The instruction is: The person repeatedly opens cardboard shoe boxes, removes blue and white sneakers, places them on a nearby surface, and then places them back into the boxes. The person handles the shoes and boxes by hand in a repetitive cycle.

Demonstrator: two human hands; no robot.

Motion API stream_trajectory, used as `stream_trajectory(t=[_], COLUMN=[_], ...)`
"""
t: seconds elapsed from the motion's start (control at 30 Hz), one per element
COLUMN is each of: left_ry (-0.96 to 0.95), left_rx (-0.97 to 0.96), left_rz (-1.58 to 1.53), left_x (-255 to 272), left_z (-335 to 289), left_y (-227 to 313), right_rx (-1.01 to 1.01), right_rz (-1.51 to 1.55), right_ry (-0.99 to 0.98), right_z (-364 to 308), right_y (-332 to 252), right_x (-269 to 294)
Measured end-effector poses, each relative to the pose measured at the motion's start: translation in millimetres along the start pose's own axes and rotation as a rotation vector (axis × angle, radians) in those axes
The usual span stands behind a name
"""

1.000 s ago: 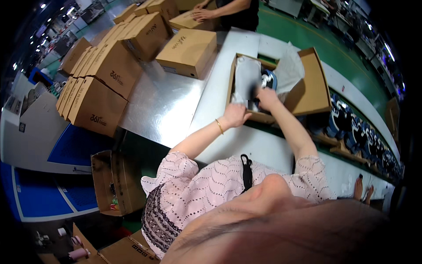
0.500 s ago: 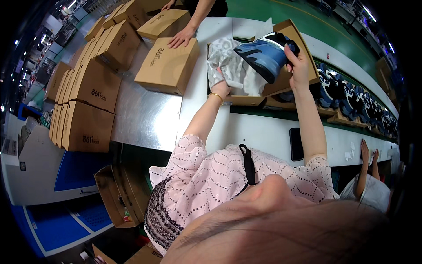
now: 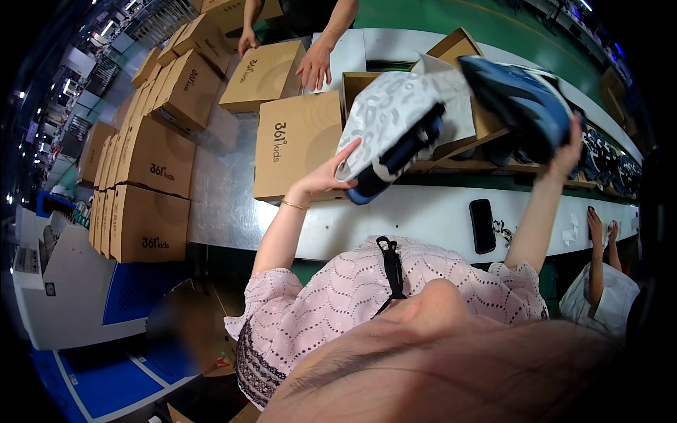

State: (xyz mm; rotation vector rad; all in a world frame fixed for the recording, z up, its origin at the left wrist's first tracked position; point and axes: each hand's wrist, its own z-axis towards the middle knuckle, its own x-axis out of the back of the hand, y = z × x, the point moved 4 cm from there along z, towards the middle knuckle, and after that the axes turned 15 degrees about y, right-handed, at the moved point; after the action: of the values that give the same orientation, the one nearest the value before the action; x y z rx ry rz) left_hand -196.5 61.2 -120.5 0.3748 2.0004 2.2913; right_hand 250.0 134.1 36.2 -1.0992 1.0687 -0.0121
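My left hand (image 3: 328,175) grips a dark blue and white shoe (image 3: 409,148) together with the white, grey-patterned tissue paper (image 3: 391,106) covering part of it. Off to the right, my right hand (image 3: 566,151) is closed around a second blue shoe (image 3: 518,106), which is raised and blurred by motion. Between and behind the two shoes stands an open cardboard shoebox (image 3: 486,121), more white paper at its mouth. The shoes and paper hide most of its inside. Just left of the wrapped shoe, a closed shoebox (image 3: 300,144) lies on the table.
A co-worker's hands (image 3: 316,65) touch another closed shoebox (image 3: 262,76) at the back left. Stacked shoeboxes (image 3: 155,158) fill the left side. A black phone (image 3: 482,225) lies on the white table (image 3: 430,208). Several shoes (image 3: 613,166) line the right; another person's hands (image 3: 598,227) rest beyond.
My left hand has lifted paper and a shoe out of the open box toward me. My right hand moved right with its shoe. The closed shoeboxes shifted nearer; the co-worker's hand left the front one.
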Motion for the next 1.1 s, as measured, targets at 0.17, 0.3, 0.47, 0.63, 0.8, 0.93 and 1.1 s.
stream_trajectory(t=[0.17, 0.3, 0.47, 0.63, 0.8, 0.93, 1.1], left_ry=[0.238, 0.345, 0.002, -0.584, -0.157, 0.297, 0.732], left_rx=[0.518, 0.309, -0.066, 0.153, -0.342, -0.314, 0.227], left_rz=[0.317, 0.747, 1.302, 0.953, 1.12, 1.262, 1.194], left_x=[14.7, 5.1, -63.0, -84.4, -39.2, 59.3, 135.1], left_z=[27.1, 106.7, 164.2, 135.1, 71.3, 13.3, -66.7], left_y=[-7.8, 12.8, -83.5, -143.2, -36.5, -23.9, -28.4], right_rx=[0.357, 0.74, 0.467, 0.431, 0.365, 0.573, 0.72], right_rz=[-0.049, -0.773, -0.468, -0.457, -0.474, -0.458, -0.856], right_ry=[0.166, -0.081, -0.223, -0.448, -0.497, -0.582, -0.945], right_z=[14.9, 7.2, -11.8, -65.2, -87.3, -100.7, -109.0], right_y=[-53.7, -53.4, -43.7, -19.0, 20.2, 72.5, 202.9], right_x=[46.1, 64.7, 76.6, 38.5, -2.3, -44.9, -11.2])
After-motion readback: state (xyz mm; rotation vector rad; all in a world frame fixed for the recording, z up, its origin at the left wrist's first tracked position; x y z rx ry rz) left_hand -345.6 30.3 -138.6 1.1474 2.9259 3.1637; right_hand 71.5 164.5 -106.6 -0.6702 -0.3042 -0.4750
